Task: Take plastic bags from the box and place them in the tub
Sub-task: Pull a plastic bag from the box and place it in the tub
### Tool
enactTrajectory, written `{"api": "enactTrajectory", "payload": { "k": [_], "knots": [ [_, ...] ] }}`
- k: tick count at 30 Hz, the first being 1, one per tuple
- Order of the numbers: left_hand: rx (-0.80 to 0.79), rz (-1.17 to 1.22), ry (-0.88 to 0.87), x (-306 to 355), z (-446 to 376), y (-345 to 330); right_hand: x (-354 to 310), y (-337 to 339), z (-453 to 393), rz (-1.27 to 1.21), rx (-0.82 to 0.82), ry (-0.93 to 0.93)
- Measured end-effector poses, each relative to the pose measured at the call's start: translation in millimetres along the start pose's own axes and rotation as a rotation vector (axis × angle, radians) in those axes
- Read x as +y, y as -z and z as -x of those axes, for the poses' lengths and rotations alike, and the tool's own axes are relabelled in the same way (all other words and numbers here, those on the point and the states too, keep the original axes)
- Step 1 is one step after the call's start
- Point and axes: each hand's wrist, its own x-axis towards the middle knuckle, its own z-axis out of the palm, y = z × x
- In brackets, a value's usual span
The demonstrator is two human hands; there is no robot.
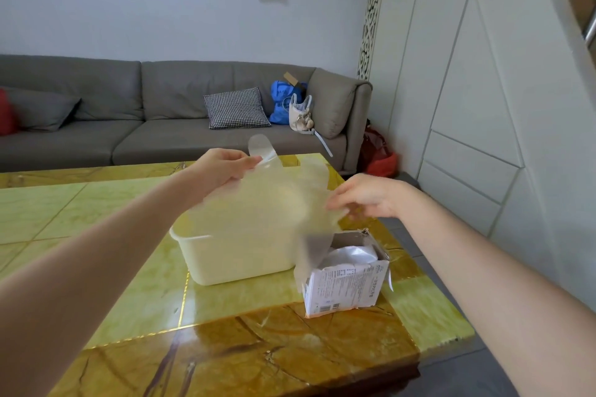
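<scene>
A translucent plastic bag (267,200) with two handle loops hangs spread out above the cream tub (232,258). My left hand (222,171) pinches its left handle near the top. My right hand (367,196) holds the bag's right edge with the fingertips. The bag's lower end trails down toward the torn white cardboard box (345,284), which stands just right of the tub and shows more crumpled plastic (351,255) inside. The bag hides most of the tub's opening, so its contents cannot be seen.
Tub and box stand on a green and brown marble table (129,267), near its right edge. Beyond it is a grey sofa (161,113) with a checked cushion (237,108), a blue bag (282,100) and a white handbag (301,114). White panels line the right wall.
</scene>
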Motion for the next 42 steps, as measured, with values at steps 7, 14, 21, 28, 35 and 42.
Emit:
{"api": "enactTrajectory", "payload": {
  "k": [7, 14, 21, 28, 35, 42],
  "knots": [
    [0.087, 0.071, 0.104, -20.0, -7.0, -9.5, -24.8, -10.0, -14.9, -0.735, 0.424, 0.085],
    [0.420, -0.098, 0.092, -28.7, -8.8, 14.5, -69.3, -27.8, -30.0, 0.531, 0.891, 0.295],
    [-0.009, 0.126, -0.061, -5.0, -4.6, 1.0, -130.6, -88.6, -39.6, 0.698, 0.472, 0.771],
    [0.035, 0.088, 0.134, -51.1, -18.2, 61.2, -114.7, -79.5, -75.1, 0.419, 0.774, 0.725],
    [0.063, -0.448, 0.220, -70.0, -54.1, 55.9, -49.5, -94.4, -118.8, 0.673, 0.614, 0.424],
    [-0.458, -0.922, -0.066, -67.7, -58.0, 4.8, -30.5, -102.3, -128.9, 0.952, 0.447, 0.361]
  ]
}}
